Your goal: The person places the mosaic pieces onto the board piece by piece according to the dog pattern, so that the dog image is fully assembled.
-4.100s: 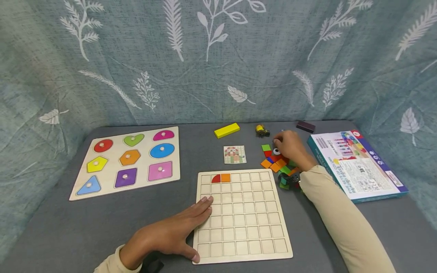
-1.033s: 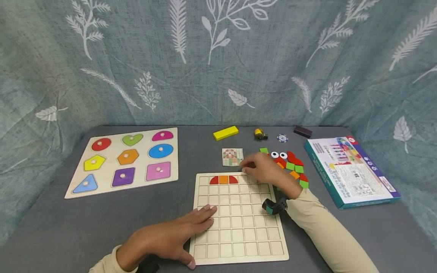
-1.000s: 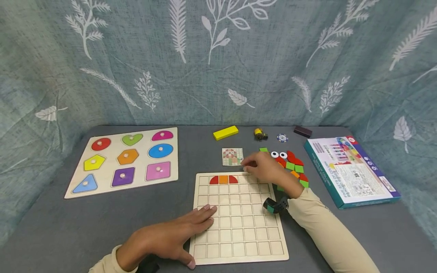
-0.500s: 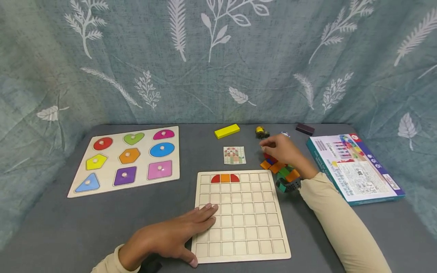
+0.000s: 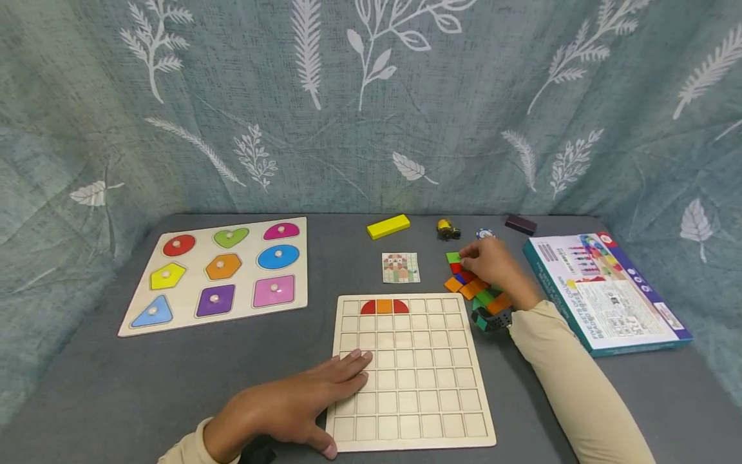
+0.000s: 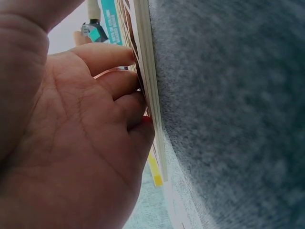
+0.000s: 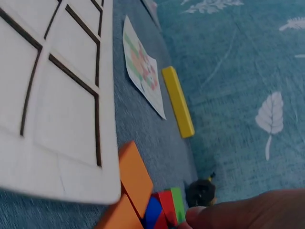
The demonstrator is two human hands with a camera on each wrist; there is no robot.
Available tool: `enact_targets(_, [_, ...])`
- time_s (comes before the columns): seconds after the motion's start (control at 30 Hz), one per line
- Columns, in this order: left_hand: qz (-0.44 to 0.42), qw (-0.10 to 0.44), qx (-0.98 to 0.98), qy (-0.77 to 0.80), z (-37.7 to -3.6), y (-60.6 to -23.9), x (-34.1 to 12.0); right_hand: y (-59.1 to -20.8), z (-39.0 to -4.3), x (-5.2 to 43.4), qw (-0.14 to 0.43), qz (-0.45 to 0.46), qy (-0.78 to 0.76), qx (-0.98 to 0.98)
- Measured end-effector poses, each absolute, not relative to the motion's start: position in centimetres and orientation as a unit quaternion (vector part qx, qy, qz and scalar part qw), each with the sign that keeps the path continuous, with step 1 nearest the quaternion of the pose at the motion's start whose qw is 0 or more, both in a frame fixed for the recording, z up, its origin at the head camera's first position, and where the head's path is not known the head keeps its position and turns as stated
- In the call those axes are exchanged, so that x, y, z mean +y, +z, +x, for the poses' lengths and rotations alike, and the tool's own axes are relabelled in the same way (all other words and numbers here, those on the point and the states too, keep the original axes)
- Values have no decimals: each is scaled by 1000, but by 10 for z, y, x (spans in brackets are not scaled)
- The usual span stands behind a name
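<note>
My left hand (image 5: 304,399) lies with straight fingers on the left edge of a wooden grid board (image 5: 408,412), its thumb at the near corner. In the board's far row sit an orange square tile (image 5: 384,307) between two red quarter-round tiles (image 5: 368,307). My right hand (image 5: 495,267) is over the far side of a loose tile pile, which has orange tiles (image 5: 473,288), a green tile (image 5: 453,258) and a blue one. In the right wrist view its thumb is by a red tile (image 7: 167,206); whether the fingertips pinch anything is hidden.
A small pattern card (image 5: 400,267) lies beyond the board. Farther back are a yellow block (image 5: 388,227), a toy vehicle (image 5: 447,230), a poker chip (image 5: 484,233) and a dark block (image 5: 520,224). A shape puzzle (image 5: 243,270) lies left, a flat box (image 5: 603,290) right.
A second red quarter-round tile has joined the board's far row since the oldest frame. My right hand has moved from the board's far edge rightward to the pile. The left hand stays put.
</note>
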State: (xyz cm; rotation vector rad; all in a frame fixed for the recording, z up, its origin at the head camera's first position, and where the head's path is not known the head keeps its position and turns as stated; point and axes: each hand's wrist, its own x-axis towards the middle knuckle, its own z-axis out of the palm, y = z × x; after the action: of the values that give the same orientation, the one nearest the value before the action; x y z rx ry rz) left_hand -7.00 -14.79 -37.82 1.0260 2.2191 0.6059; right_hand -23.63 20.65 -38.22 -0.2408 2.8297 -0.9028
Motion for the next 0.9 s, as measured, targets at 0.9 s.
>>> enact_targets(0.9, [382,316,833,244,-72,-378,-148,-384,-232,175,73,-88,-276,954])
